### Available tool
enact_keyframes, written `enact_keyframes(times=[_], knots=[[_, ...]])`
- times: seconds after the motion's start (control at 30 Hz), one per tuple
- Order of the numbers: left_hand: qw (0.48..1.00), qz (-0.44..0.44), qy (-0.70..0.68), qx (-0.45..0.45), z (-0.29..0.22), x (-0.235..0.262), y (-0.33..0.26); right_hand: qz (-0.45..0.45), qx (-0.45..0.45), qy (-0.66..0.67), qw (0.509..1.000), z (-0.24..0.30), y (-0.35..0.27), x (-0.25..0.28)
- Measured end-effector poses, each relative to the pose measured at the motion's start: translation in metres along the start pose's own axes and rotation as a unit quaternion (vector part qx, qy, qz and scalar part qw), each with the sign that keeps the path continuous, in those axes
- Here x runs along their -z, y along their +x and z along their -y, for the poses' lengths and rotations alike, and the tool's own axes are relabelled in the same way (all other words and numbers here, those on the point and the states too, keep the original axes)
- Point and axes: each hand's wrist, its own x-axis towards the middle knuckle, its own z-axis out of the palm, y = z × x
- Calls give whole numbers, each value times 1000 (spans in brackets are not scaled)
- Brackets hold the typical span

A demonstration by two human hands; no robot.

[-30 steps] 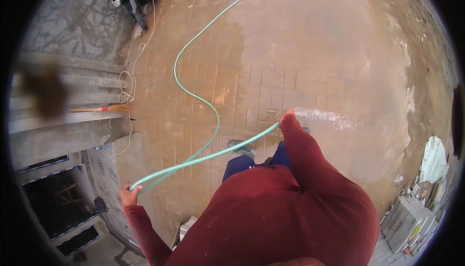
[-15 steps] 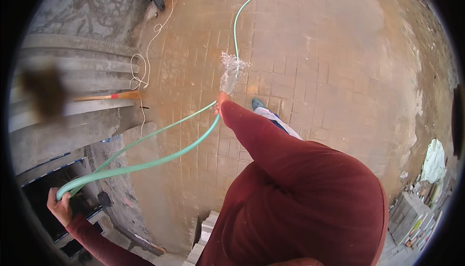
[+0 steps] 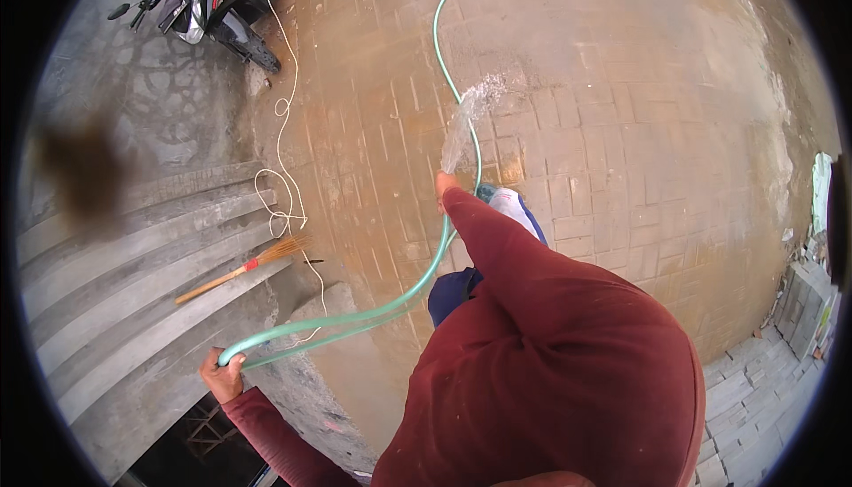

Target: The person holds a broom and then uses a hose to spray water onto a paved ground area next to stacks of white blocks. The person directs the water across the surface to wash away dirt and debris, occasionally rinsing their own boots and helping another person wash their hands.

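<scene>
Your right hand (image 3: 446, 185) is closed around the end of the green hose (image 3: 390, 305), and a spray of water (image 3: 470, 119) leaves it and lands on the wet brick paving (image 3: 621, 132) just ahead of you. Your left hand (image 3: 222, 373) is out to your left and low, fingers wrapped around a bend of the same hose, so a loop of it runs between your two hands. Beyond your right hand the hose trails away over the paving toward the top of the view. A broom (image 3: 244, 267) with a red band lies on the concrete steps (image 3: 115, 310) to your left, near a loose white cord (image 3: 286, 159) that snakes up toward a parked motorbike (image 3: 209, 3). Stacked grey pavers (image 3: 754, 398) lie at the lower right.
</scene>
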Motion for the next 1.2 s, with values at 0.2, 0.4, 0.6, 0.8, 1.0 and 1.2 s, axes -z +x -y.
enact_keyframes(times=[0.2,0.4,0.6,0.8,1.0,1.2], knots=[[996,-51,75,-14,124,85,90,-40,-8,139,989,27,-14,-101],[969,-198,136,-51,286,288,146,21,-141,399,906,35,-41,-347],[877,-231,418,62,386,446,164,101,-166,457,868,69,-108,-551],[974,-139,55,-169,329,256,287,51,51,189,979,90,1,-469],[985,107,-32,-133,288,51,357,-133,90,123,979,73,121,-325],[952,256,-7,-170,274,-60,403,-237,112,13,965,91,135,-279]])
